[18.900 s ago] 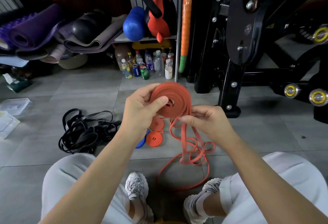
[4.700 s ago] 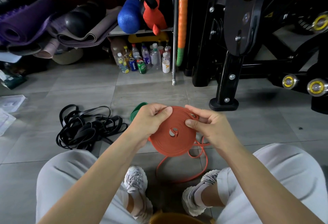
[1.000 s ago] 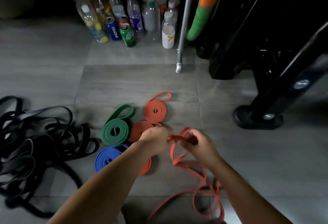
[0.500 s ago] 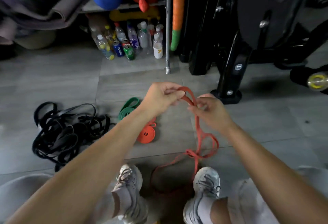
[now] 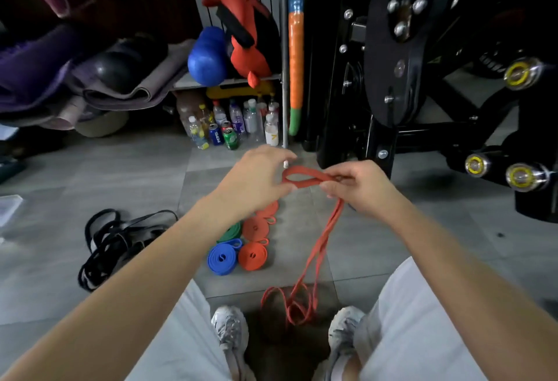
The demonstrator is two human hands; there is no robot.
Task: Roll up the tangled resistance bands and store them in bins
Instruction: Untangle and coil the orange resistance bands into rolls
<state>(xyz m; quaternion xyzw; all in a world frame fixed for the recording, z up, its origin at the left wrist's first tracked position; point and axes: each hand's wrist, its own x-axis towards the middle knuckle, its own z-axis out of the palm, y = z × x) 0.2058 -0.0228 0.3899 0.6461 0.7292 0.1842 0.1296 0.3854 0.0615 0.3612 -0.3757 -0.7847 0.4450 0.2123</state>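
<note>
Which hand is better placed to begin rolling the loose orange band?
Left. The left hand pinches the orange band at its looped end; the right hand grips where the strands hang down.

Bare forearms (image 5: 151, 275); pale grey legwear (image 5: 416, 335); white-grey laced sneakers (image 5: 230, 327).

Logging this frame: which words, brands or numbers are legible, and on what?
"PEPSI": blue can on the floor.
Green can: label too blurred.
White bottle: yellow mark, unreadable.
Purple-labelled bottle: too small.
Red band: no print visible.
</note>
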